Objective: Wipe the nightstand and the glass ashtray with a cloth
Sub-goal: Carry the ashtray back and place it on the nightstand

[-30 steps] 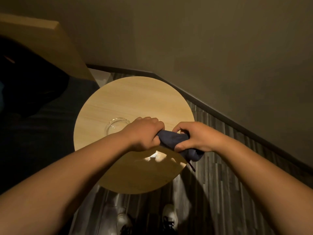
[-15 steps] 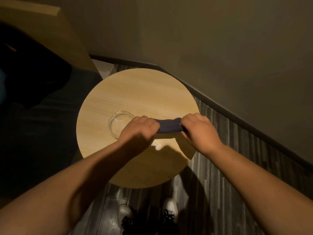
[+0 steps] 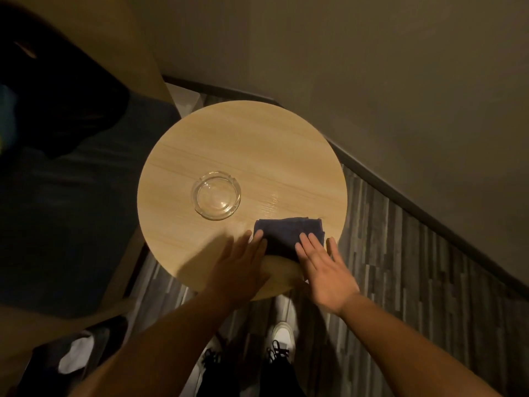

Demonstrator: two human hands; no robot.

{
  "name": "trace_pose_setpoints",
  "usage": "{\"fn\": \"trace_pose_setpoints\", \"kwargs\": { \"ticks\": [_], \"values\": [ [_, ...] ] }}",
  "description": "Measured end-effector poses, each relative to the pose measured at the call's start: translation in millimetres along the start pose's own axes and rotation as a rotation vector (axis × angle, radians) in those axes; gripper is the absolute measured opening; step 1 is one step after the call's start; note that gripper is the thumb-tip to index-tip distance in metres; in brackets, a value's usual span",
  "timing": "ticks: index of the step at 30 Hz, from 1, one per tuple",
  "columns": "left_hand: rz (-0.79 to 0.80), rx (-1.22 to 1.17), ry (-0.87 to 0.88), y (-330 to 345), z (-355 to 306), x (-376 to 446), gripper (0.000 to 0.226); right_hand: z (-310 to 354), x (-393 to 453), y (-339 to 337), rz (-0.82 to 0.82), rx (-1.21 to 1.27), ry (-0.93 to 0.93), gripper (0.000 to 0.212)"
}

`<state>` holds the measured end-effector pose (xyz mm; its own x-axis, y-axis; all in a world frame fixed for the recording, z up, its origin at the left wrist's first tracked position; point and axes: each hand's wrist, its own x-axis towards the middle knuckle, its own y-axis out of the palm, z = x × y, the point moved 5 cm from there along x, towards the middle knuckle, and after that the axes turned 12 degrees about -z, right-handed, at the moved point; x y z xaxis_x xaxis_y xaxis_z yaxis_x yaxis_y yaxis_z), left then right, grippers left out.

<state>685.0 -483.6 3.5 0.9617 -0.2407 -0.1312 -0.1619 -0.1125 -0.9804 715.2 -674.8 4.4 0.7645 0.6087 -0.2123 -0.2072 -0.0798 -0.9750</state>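
A second ago both hands gripped the bunched cloth above the round wooden nightstand [image 3: 234,144]; now it lies folded flat on the top near the front right edge. The dark blue cloth [image 3: 289,232] is a rough rectangle, long axis running left to right. The glass ashtray [image 3: 216,195] stands just left of it, apart. The right hand [image 3: 323,267] and the left hand [image 3: 237,267] are spread, fingers straight, fingertips seemingly resting on the cloth's near corners.
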Motion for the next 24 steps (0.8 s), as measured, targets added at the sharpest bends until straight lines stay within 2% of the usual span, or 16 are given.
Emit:
{"fn": "trace_pose_setpoints", "kwargs": {
  "ticks": [6,11,14,19,24],
  "values": [
    [-0.033,-0.056,-0.019,0.2,-1.1,-3.2,0.08,0.9,3.5,-13.1,-0.045,-0.02,0.01,0.067],
    [-0.08,-0.075,-0.097,-11.0,12.9,-4.9,0.065,5.1,33.9,-44.7,-0.253,0.136,0.058,0.058],
    [-0.201,-0.015,-0.178,-34.4,36.5,2.7,0.062,16.9,67.3,-63.0,-0.259,0.206,0.03,0.073],
    [-0.321,-0.065,-0.328,-50.6,98.5,1.9,0.085,38.3,124.8,-68.7,-0.2,0.304,0.015,0.08],
    [-0.197,-0.202,-0.514,-51.2,159.2,18.5,0.104,56.4,168.0,-57.4,-0.167,0.394,0.036,0.11]
  ]
}}
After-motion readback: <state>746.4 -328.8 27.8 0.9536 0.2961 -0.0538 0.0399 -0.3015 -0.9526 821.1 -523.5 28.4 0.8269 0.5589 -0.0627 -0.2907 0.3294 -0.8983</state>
